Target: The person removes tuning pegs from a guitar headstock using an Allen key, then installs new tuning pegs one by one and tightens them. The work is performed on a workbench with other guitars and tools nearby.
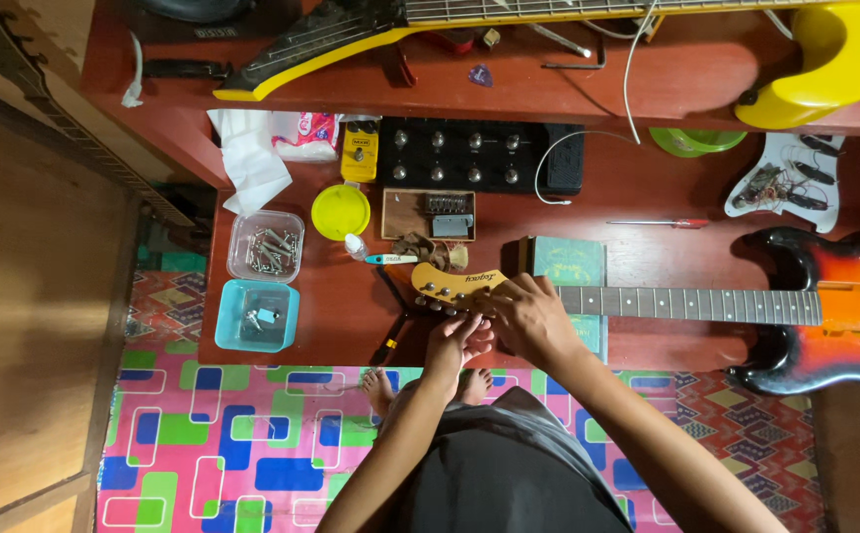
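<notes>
A sunburst electric guitar lies flat on the red-brown table, its neck pointing left and its pale wooden headstock near the table's front edge. My right hand rests over the neck where it meets the headstock, fingers curled on it. My left hand is under the headstock's lower edge, fingers pinched at the tuning pegs. What the left fingers grip is hidden.
A green book props the neck. Two plastic tubs hold small metal parts at the left. A yellow lid, black pedal board, screwdriver, white pickguard and yellow guitar lie behind.
</notes>
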